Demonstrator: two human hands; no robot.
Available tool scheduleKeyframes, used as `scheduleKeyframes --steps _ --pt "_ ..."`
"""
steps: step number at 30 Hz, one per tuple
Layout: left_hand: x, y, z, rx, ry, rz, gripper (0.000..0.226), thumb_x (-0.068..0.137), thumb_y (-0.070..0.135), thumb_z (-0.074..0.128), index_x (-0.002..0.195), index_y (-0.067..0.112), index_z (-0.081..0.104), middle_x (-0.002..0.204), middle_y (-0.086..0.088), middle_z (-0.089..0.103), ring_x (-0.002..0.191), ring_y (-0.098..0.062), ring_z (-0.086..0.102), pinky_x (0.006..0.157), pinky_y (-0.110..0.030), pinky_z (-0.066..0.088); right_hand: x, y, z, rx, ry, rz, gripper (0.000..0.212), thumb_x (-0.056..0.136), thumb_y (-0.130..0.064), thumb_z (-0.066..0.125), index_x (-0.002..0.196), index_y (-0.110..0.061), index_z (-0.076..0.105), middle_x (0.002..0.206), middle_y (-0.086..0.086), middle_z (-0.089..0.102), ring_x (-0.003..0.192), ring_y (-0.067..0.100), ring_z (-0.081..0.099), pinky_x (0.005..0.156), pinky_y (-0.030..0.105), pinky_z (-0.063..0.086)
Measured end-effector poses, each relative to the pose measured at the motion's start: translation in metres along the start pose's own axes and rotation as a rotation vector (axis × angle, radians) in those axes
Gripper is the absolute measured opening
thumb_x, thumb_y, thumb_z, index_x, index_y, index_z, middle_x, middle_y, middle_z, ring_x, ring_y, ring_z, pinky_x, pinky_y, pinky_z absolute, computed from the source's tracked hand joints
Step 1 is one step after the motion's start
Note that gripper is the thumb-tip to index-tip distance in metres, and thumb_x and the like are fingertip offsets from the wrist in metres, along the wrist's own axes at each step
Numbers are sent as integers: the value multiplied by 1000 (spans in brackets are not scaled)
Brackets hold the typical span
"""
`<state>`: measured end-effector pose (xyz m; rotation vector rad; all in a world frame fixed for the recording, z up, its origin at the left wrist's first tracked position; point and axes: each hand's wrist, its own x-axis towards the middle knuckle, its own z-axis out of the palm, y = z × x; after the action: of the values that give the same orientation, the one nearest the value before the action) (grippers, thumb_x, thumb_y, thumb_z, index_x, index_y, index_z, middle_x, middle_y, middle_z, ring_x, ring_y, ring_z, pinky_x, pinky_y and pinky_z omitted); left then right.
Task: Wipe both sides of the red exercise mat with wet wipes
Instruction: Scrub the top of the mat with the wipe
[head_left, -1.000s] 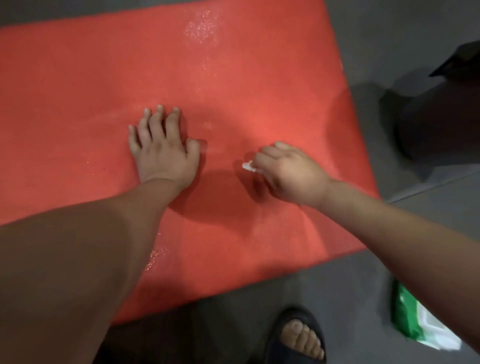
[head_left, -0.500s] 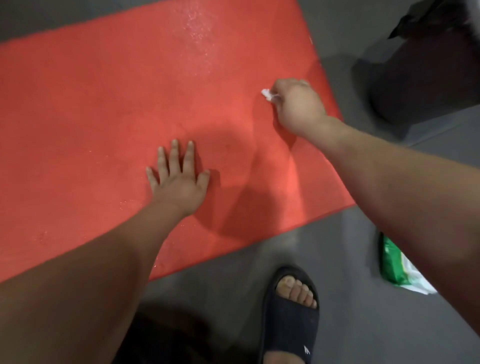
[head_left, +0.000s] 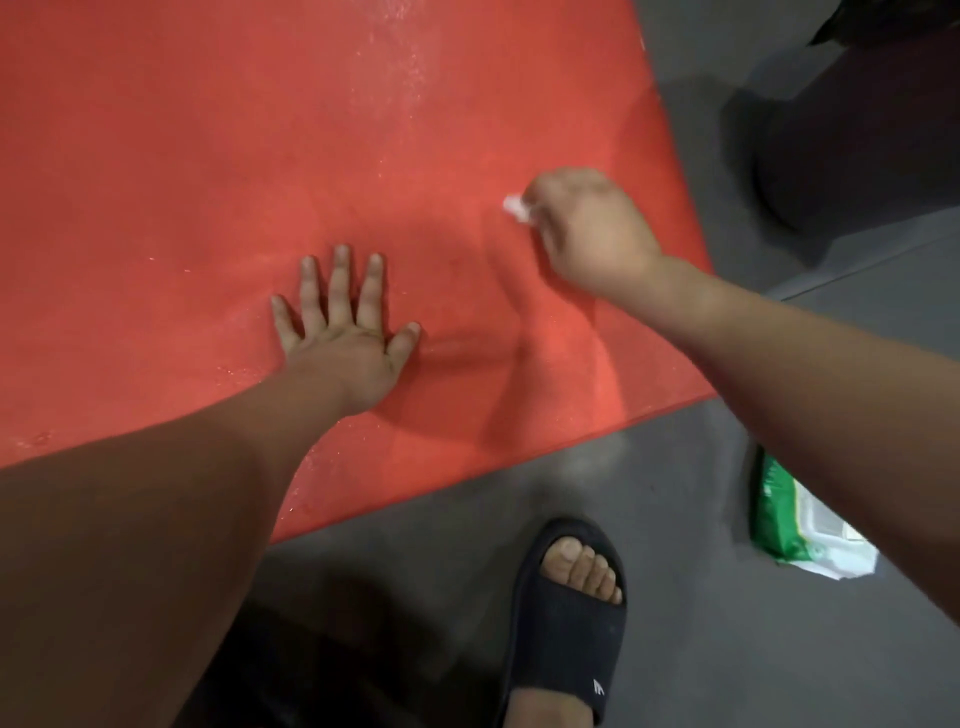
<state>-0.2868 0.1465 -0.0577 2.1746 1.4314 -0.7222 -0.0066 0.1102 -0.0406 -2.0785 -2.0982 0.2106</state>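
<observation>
The red exercise mat (head_left: 208, 182) lies flat on the grey floor and fills the upper left of the view, with wet streaks glinting near its top. My left hand (head_left: 345, 332) presses flat on the mat, fingers spread. My right hand (head_left: 587, 234) is curled round a white wet wipe (head_left: 515, 208) near the mat's right edge; only a small corner of the wipe pokes out past the fingers.
A green and white pack of wet wipes (head_left: 795, 525) lies on the floor at the right, partly behind my right forearm. My foot in a black slide sandal (head_left: 566, 618) stands just off the mat's near edge. A dark bulky object (head_left: 857, 130) sits at upper right.
My right hand with the wipe swept from the mat's middle out to its right side, then drew back a little toward me. My left hand stays pressed on the mat.
</observation>
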Motion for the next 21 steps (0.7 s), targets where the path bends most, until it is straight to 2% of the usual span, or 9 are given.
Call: scheduleKeyframes --steps 2,3,6,9,13,15,18,19,21 --pt "0 0 -1 -1 -8 1 82 96 74 17 153 40 -32 160 7 -44 147 -28 -40 120 -63 -14 14 4 2 1 39 193 34 100 -33 35 103 -10 60 101 16 64 91 42 58 81 48 45" --pt "-1 0 -2 -3 -10 -1 83 96 74 17 153 40 -32 159 7 -44 147 -28 -40 120 -63 -14 16 -1 6 11 34 195 30 100 -31 37 101 -10 60 99 17 64 90 42 58 80 48 45" --pt "-1 1 -4 -6 -20 -1 83 96 74 18 152 41 -33 159 7 -45 147 -28 -40 120 -62 -15 -8 -31 16 79 -16 8 27 106 -28 41 95 -11 59 87 16 59 81 41 56 74 49 46" --pt "-1 0 -3 -13 -30 2 83 96 74 18 152 41 -33 158 7 -46 147 -29 -41 120 -62 -16 -50 -52 15 113 -195 -239 31 104 -27 39 114 -12 65 89 10 58 81 34 54 76 46 47" --pt "0 0 -3 -13 -31 8 84 95 75 17 152 41 -33 158 8 -46 146 -30 -41 119 -63 -16 -54 -31 2 -43 -243 -487 21 102 -29 47 109 -20 64 95 4 61 86 30 55 74 42 45" --pt "0 0 -4 -1 -36 7 84 95 75 16 152 40 -34 158 7 -46 147 -30 -41 120 -63 -16 -30 -10 -1 -127 -128 -324 25 104 -36 43 98 -19 59 91 9 63 84 36 57 72 45 45" --pt "-1 1 -5 10 -43 0 83 95 76 16 152 40 -33 159 6 -44 148 -30 -39 120 -63 -14 -5 10 0 -143 33 93 28 104 -34 39 92 -14 54 89 15 62 81 41 56 72 50 45" --pt "-1 1 -5 8 -43 -2 83 95 76 16 152 40 -33 159 6 -44 148 -30 -39 120 -63 -14 -7 7 3 -120 35 135 26 104 -32 38 92 -14 53 89 16 62 80 41 56 72 51 45" --pt "-1 2 -5 2 -44 -6 83 96 75 18 153 40 -32 160 7 -43 148 -29 -38 120 -63 -14 -23 -10 7 -51 8 58 26 106 -31 39 91 -15 52 86 15 60 79 40 55 72 50 45"
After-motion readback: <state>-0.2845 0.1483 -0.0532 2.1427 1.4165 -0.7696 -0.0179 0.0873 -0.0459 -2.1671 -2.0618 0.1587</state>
